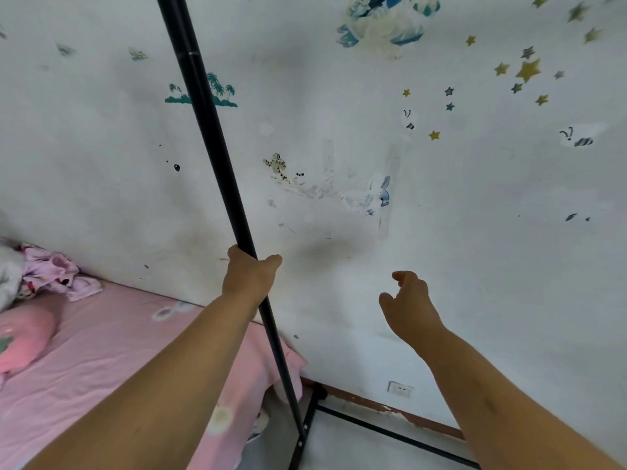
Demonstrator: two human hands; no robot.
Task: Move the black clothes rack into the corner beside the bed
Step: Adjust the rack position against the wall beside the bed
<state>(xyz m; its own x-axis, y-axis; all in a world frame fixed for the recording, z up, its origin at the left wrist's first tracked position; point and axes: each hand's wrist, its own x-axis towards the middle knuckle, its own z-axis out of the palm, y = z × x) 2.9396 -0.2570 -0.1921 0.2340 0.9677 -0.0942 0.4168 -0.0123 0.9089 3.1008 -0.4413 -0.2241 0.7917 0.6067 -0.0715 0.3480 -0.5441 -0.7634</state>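
Observation:
The black clothes rack [217,137] stands against the white wall, its upright pole running from the top of the frame down to a black base frame [390,432] on the floor beside the bed [101,351]. My left hand [249,276] is wrapped around the pole at mid height. To the right, my right hand [410,303] hovers in the air with its fingers loosely curled and apart, holding nothing and clear of the rack.
The bed has a pink sheet, a pink pillow [23,337] and crumpled clothes [57,273] at the left. The wall [475,232] carries stickers and a low power socket [400,390]. A brown skirting strip [390,407] runs along the floor.

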